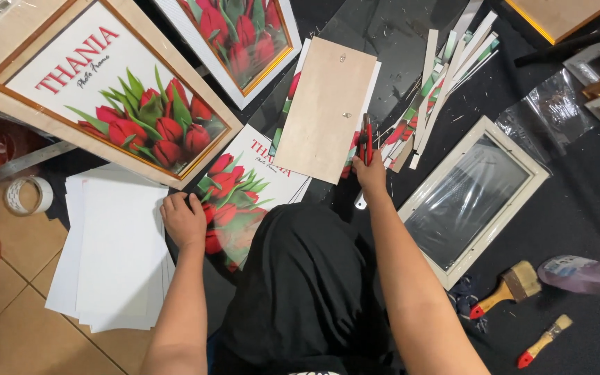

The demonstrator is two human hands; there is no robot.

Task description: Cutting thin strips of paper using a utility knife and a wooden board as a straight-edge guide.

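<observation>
My right hand [371, 173] grips a red-handled cutter [366, 141] at the right edge of a plain wooden backing board [326, 107], which lies over a print on the dark mat. My left hand [185, 221] presses down on the left edge of a printed sheet of red tulips [241, 187]. Its fingers are curled on the paper. A stack of white sheets [112, 250] lies just left of that hand.
Two framed tulip prints [105, 83] [241, 38] lie at the top left. A white frame wrapped in plastic [467, 198] is at the right, cut paper strips [446, 76] above it, two red-handled brushes [508, 288] [543, 340] below. A tape roll [26, 196] sits left.
</observation>
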